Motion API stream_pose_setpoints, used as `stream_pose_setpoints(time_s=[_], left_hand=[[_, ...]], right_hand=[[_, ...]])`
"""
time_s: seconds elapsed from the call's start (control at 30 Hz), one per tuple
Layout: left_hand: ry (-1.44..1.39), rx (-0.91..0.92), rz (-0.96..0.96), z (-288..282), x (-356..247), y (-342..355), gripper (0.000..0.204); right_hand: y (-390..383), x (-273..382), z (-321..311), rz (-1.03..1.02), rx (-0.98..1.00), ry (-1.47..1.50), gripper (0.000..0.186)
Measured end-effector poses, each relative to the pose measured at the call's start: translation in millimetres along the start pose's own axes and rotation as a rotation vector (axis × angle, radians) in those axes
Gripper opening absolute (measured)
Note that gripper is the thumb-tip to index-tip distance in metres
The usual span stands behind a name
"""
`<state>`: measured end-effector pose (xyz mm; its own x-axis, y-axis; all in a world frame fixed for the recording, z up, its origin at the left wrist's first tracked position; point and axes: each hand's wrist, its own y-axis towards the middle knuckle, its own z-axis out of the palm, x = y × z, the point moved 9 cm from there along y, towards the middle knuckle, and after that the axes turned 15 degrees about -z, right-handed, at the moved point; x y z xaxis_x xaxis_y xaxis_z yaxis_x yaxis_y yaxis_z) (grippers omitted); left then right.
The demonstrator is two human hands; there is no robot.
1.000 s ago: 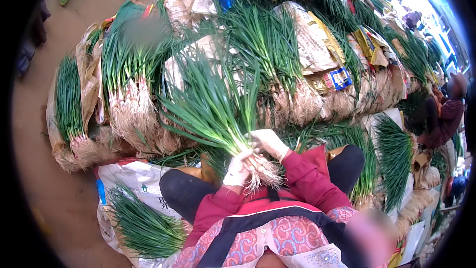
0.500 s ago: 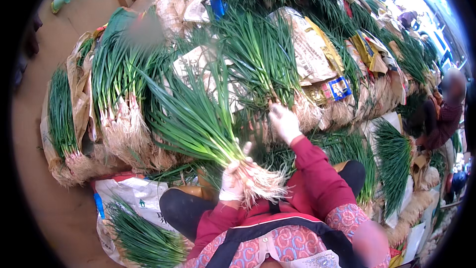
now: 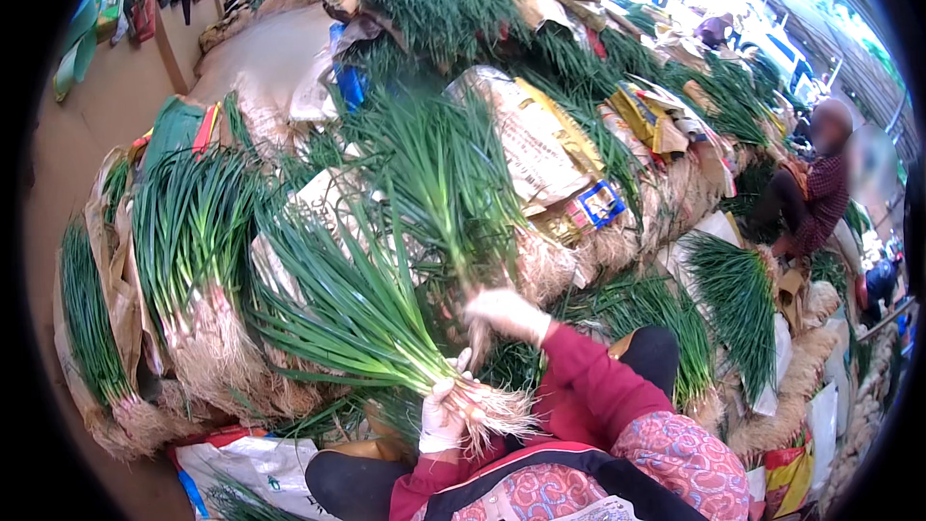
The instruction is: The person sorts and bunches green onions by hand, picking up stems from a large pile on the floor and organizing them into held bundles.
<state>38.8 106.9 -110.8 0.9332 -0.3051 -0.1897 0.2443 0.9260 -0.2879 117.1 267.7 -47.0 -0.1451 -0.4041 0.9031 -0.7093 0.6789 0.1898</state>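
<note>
My gloved left hand (image 3: 442,418) is closed around the white lower stalks of a thick bunch of scallions (image 3: 362,314). Its green leaves fan up to the left, and pale stringy roots hang beyond my fingers on the right. Just above and right of it, my gloved right hand (image 3: 508,316) is smeared by motion. Its fingers close on a few scallion stalks (image 3: 465,265), whose roots dangle below the hand. Leaves of these stalks run up into the heap in front of me, so where they end is hidden.
Root-ended scallion bundles (image 3: 207,260) line the heap on the left. A printed sack (image 3: 531,150) lies over the heap. More scallions (image 3: 728,299) lie at the right, near a seated person (image 3: 815,183). A white sack (image 3: 246,473) is by my left knee.
The view has tilted up, showing more of the background. My right hand has come down and left, closer to the left hand's bunch, with stalks in its fingers. My left hand keeps its hold.
</note>
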Motion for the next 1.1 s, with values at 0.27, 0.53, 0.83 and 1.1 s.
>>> stream_pose_setpoints(time_s=[0.27, 0.53, 0.83, 1.1], left_hand=[[0.18, -0.099, 0.005, -10, 12, 13, 0.036], [0.102, 0.047, 0.015, 18, 2, -13, 0.038], [-0.187, 0.314, 0.165, 63, -29, -64, 0.04], [-0.094, 0.176, 0.076, 46, -12, -49, 0.042]], right_hand=[[-27, 21, 34, 0.204, 0.062, -0.357, 0.034], [2, 17, 17, -0.025, 0.133, -1.065, 0.021], [-157, -165, -18, 0.302, 0.005, -1.116, 0.025], [-140, -71, 58, 0.418, 0.461, -0.652, 0.045]])
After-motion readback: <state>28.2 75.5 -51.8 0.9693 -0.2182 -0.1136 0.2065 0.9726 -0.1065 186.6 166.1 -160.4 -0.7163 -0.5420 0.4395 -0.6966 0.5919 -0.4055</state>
